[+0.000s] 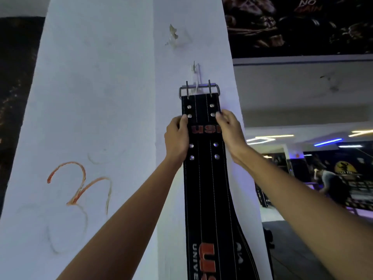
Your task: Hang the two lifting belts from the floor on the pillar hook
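A black lifting belt with red lettering hangs down the right face of the white pillar. Its steel double-prong buckle sits at the top, over the lower end of a small white hook fixed to the pillar. My left hand grips the belt's left edge just below the upper rivets. My right hand grips the right edge at the same height. A second layer of belt edge shows behind the lower right part; I cannot tell whether it is another belt.
Chipped plaster marks the pillar above the hook, and an orange scrawl is on its left face. To the right the gym floor opens out, with a person bending over in the distance and dark wall posters above.
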